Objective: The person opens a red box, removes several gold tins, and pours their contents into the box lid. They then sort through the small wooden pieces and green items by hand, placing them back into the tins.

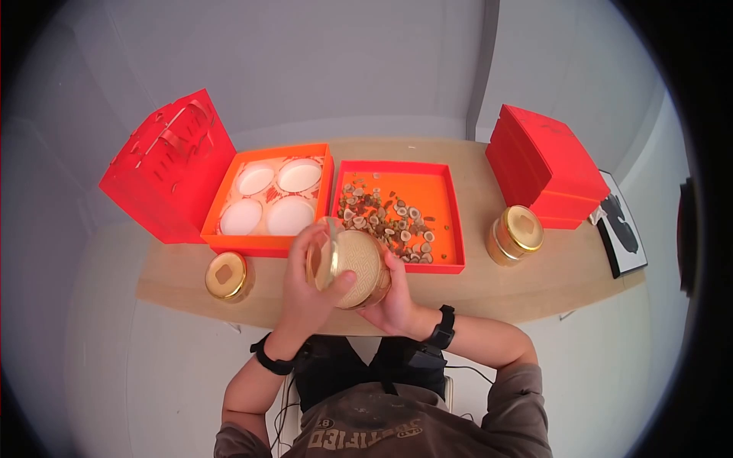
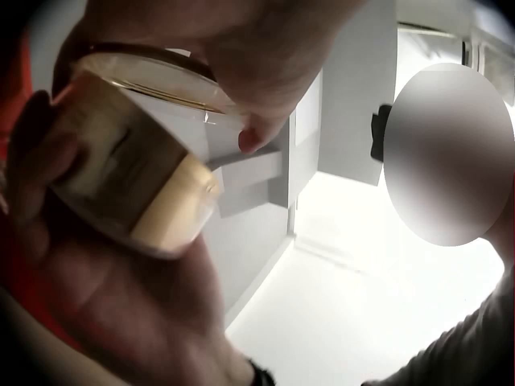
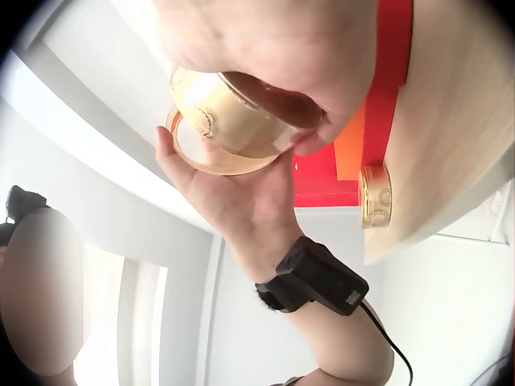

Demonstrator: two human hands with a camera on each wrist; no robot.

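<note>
Both hands are raised over the table's front edge around one jar [image 3: 249,121], which has a gold label and a tan, finely textured face [image 1: 360,263] in the head view. My right hand [image 1: 397,301] grips the jar's side, fingers curled round it. My left hand [image 1: 309,278] holds a clear, gold-rimmed lid [image 2: 161,80] by its edge, its thumb lying across the tan face. At the jar's end the lid sits tilted, with a gap on one side in the left wrist view. Part of the jar is hidden by the fingers.
Behind the hands, a red tray [image 1: 460,229] holds scattered pale, dark-edged slices. Beside it, an orange box [image 1: 330,172] has several round white recesses. Similar jars stand left [image 1: 227,276] and right [image 1: 517,235]. Red boxes [image 1: 172,168] [image 1: 546,164] and a framed picture [image 1: 622,229] flank these.
</note>
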